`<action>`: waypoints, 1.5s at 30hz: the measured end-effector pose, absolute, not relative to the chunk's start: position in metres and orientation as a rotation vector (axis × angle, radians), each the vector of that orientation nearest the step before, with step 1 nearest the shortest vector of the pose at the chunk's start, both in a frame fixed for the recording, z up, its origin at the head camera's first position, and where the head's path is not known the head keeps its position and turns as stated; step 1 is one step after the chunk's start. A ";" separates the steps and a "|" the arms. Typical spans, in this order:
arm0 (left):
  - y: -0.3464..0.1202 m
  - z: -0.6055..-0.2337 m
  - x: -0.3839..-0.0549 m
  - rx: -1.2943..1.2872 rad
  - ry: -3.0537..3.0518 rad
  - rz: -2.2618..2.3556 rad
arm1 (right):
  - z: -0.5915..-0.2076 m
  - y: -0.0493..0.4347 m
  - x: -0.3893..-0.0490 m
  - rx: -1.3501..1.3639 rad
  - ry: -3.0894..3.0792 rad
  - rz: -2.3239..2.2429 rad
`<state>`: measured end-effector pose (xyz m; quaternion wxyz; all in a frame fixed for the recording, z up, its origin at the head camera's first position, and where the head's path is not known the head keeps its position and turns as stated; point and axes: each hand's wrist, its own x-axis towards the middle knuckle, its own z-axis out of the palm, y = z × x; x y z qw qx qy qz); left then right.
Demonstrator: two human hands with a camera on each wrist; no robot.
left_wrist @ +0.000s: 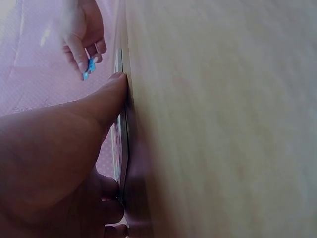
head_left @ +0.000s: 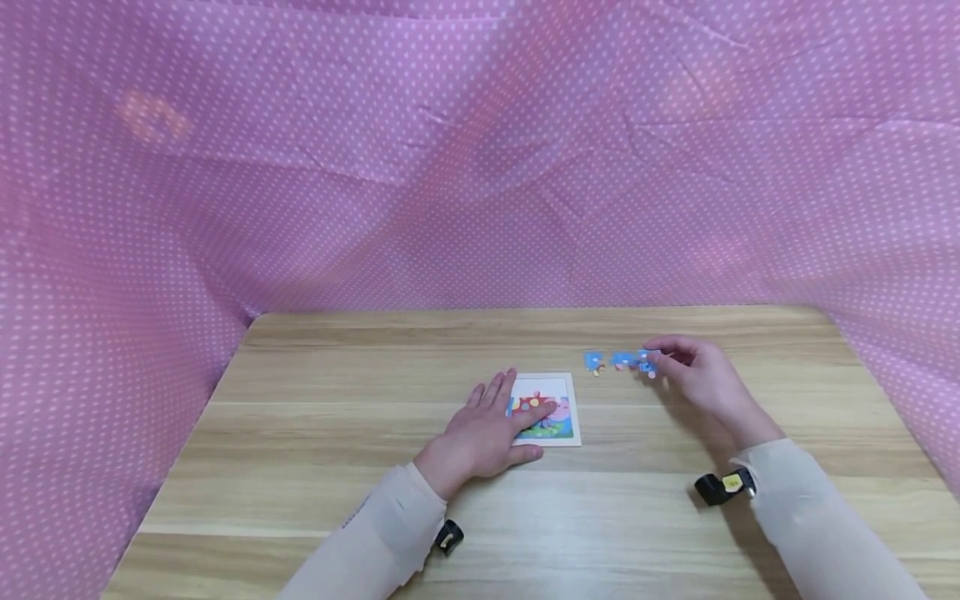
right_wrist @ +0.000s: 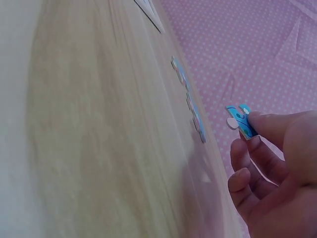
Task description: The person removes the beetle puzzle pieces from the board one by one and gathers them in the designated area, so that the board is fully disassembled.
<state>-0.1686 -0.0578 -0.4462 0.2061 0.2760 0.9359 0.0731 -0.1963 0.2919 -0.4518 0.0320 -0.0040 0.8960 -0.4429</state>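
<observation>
A small square jigsaw puzzle [head_left: 553,423] in a white frame lies on the table, its lower part filled with a colourful cartoon picture and its upper part white. My left hand [head_left: 480,433] rests over its left side with fingers spread. The index finger crosses the picture and the thumb is at the lower edge. To the right, my right hand [head_left: 708,383] pinches a blue puzzle piece [right_wrist: 241,121] between thumb and fingers, raised above the table. Loose blue puzzle pieces [head_left: 593,361] lie in a row just left of that hand.
The wooden table [head_left: 315,467] has rounded far corners. Pink dotted cloth [head_left: 480,167] hangs behind it and along both sides. Black straps with small devices sit at both wrists, the right one [head_left: 723,487] near the tabletop.
</observation>
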 end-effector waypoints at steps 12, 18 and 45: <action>-0.058 -0.446 -0.167 0.772 2.605 0.201 | -0.457 0.298 -0.203 0.072 2.780 -1.259; -0.058 -0.446 -0.166 0.788 2.612 0.195 | -0.459 0.298 -0.209 0.047 2.853 -1.154; -0.059 -0.447 -0.166 0.783 2.615 0.196 | -0.466 0.296 -0.220 -0.062 2.935 -1.004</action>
